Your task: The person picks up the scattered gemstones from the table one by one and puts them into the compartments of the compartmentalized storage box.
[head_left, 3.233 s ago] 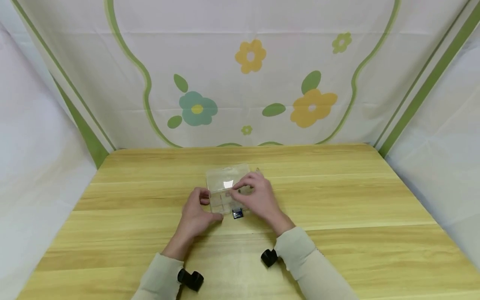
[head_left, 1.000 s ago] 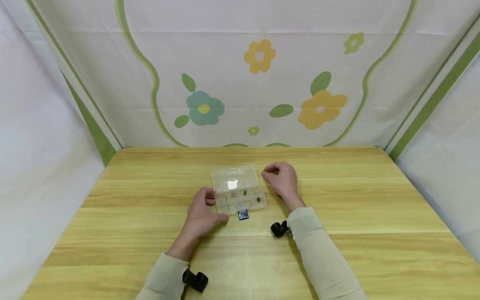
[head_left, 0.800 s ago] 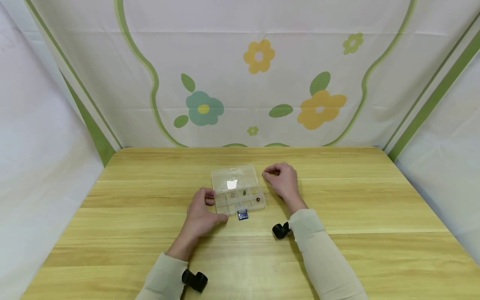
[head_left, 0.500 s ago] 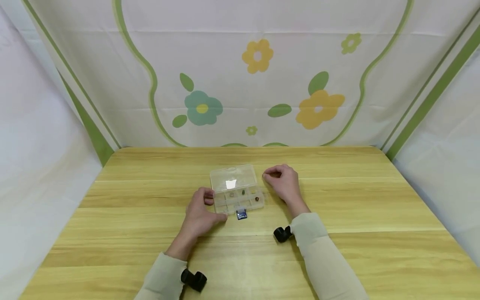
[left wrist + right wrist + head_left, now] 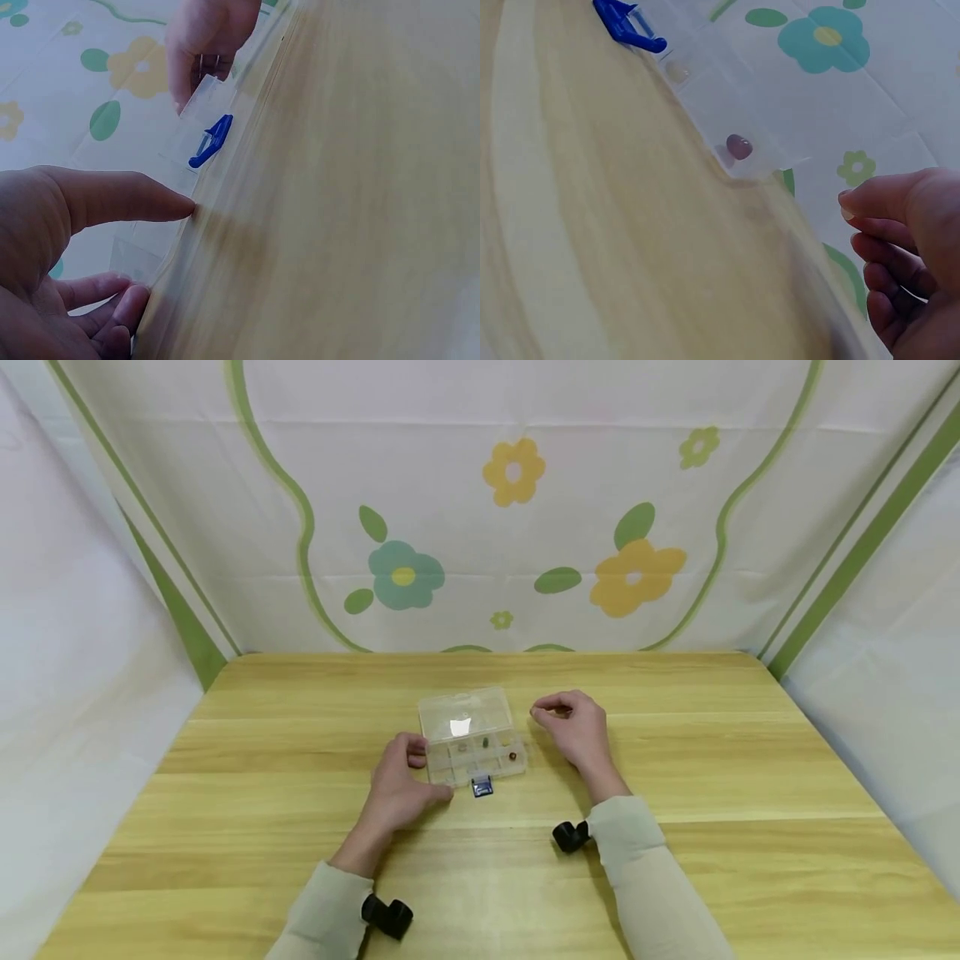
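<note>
A clear plastic compartment box sits on the table with its lid raised at the back and a blue latch at the front. My left hand grips the box's near left corner, thumb along the front edge and fingers curled at the side. Inside lie a dark red bead, a green bead, a pinkish one and a pale one. Right of the box, my right hand pinches a tiny pale piece between thumb and index finger, mostly hidden by them.
The wooden table extends around the box. A white cloth with printed flowers hangs behind its far edge, and plain white cloth hangs at the sides.
My right hand has left the box and gone to its right, lately drifting slightly further right and nearer. My left hand keeps its hold, and the box stays in place.
</note>
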The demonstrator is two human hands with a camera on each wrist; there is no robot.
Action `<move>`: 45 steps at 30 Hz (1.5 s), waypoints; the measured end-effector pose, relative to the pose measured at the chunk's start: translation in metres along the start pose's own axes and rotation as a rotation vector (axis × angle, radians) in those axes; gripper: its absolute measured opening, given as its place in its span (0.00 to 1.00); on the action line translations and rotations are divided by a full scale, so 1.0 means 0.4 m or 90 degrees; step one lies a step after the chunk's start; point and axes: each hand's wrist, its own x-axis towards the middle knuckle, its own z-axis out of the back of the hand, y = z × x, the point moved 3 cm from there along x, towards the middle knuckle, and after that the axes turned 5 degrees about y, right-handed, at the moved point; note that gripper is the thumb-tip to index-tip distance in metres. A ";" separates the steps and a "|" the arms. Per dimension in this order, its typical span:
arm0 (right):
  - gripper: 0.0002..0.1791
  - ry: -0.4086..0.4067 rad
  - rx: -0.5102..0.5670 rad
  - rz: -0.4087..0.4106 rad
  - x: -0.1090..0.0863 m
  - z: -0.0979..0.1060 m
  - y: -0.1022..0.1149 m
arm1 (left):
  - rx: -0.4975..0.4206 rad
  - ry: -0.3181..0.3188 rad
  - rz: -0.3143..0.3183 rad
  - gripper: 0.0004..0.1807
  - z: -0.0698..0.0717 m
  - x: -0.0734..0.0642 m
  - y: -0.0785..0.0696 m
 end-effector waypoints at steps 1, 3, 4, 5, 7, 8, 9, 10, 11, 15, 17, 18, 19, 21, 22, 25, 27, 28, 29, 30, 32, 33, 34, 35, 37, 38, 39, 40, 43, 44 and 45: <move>0.10 -0.001 0.002 0.001 -0.001 0.002 0.001 | -0.001 0.001 0.000 0.41 -0.001 0.001 0.000; 0.10 -0.001 0.005 0.007 -0.004 0.005 0.007 | -0.001 0.003 0.001 0.41 -0.003 0.001 0.001; 0.11 0.000 0.004 0.013 -0.004 0.006 0.010 | 0.000 0.003 0.001 0.41 -0.003 0.002 0.000; 0.11 0.001 0.003 0.019 -0.005 0.007 0.015 | -0.001 0.004 0.000 0.41 -0.004 0.002 0.000; 0.11 0.003 -0.001 0.033 -0.008 0.007 0.025 | -0.003 0.004 0.001 0.41 -0.003 0.002 0.000; 0.11 0.005 -0.003 0.038 -0.010 0.008 0.031 | -0.002 0.004 0.002 0.41 -0.003 0.002 -0.001; 0.11 0.006 -0.004 0.043 -0.011 0.008 0.037 | -0.003 0.003 0.003 0.41 -0.003 0.002 -0.001; 0.11 0.007 -0.006 0.048 -0.013 0.008 0.043 | -0.003 0.004 0.004 0.41 -0.002 0.002 0.000; 0.11 0.008 -0.008 0.052 -0.014 0.008 0.049 | -0.003 0.004 0.005 0.41 -0.002 0.002 0.000; 0.09 0.013 -0.011 0.073 -0.018 0.002 0.069 | -0.005 0.003 0.002 0.41 0.000 0.002 0.000; 0.08 0.018 -0.012 0.082 -0.022 -0.003 0.077 | -0.007 0.004 0.001 0.41 0.000 0.001 -0.001; 0.08 0.021 -0.012 0.085 -0.024 -0.006 0.081 | -0.009 0.003 -0.001 0.41 0.000 0.000 -0.001; 0.08 0.025 -0.011 0.088 -0.027 -0.009 0.084 | -0.010 0.004 -0.001 0.41 -0.001 0.000 -0.001; 0.07 0.031 -0.012 0.092 -0.032 -0.016 0.089 | -0.011 0.006 0.000 0.41 -0.002 -0.001 -0.001; 0.07 0.034 -0.013 0.093 -0.035 -0.019 0.091 | -0.012 0.007 0.001 0.41 -0.003 -0.002 -0.001; 0.06 0.046 -0.016 0.097 -0.042 -0.033 0.093 | -0.010 0.011 0.004 0.41 -0.003 -0.002 -0.002; 0.06 0.052 -0.018 0.099 -0.046 -0.041 0.093 | -0.008 0.012 0.003 0.42 -0.003 -0.002 -0.003; 0.06 0.055 -0.020 0.100 -0.047 -0.045 0.093 | -0.007 0.011 0.001 0.42 -0.002 -0.002 -0.004; 0.06 0.056 -0.020 0.102 -0.048 -0.048 0.094 | -0.006 0.011 0.000 0.42 -0.002 -0.002 -0.005; 0.05 0.057 -0.020 0.105 -0.049 -0.051 0.095 | -0.005 0.011 -0.001 0.42 -0.002 -0.001 -0.007; 0.05 0.059 -0.017 0.112 -0.050 -0.057 0.099 | -0.002 0.010 -0.004 0.42 -0.002 0.000 -0.009; 0.05 0.061 -0.017 0.116 -0.051 -0.060 0.101 | -0.002 0.010 -0.004 0.42 -0.002 0.000 -0.010; 0.05 0.063 -0.017 0.120 -0.052 -0.064 0.103 | -0.002 0.010 -0.004 0.42 -0.002 0.000 -0.010; 0.05 0.065 -0.016 0.123 -0.054 -0.067 0.106 | -0.001 0.010 -0.004 0.42 -0.002 0.000 -0.010; 0.04 0.071 -0.016 0.131 -0.056 -0.076 0.110 | -0.001 0.011 -0.003 0.42 -0.002 0.000 -0.010; 0.04 0.075 -0.016 0.134 -0.058 -0.080 0.112 | -0.001 0.011 -0.003 0.42 -0.001 0.000 -0.010; 0.04 0.078 -0.017 0.138 -0.059 -0.085 0.114 | 0.000 0.011 -0.004 0.42 -0.001 0.000 -0.010; 0.04 0.082 -0.015 0.139 -0.061 -0.090 0.115 | 0.001 0.012 -0.004 0.42 -0.001 0.001 -0.010; 0.03 0.093 -0.012 0.148 -0.064 -0.105 0.120 | 0.005 0.013 -0.006 0.42 0.000 0.002 -0.009; 0.03 0.096 -0.012 0.150 -0.065 -0.110 0.122 | 0.006 0.014 -0.006 0.42 0.000 0.002 -0.009; 0.03 0.100 -0.011 0.153 -0.067 -0.115 0.123 | 0.006 0.015 -0.005 0.42 0.000 0.002 -0.008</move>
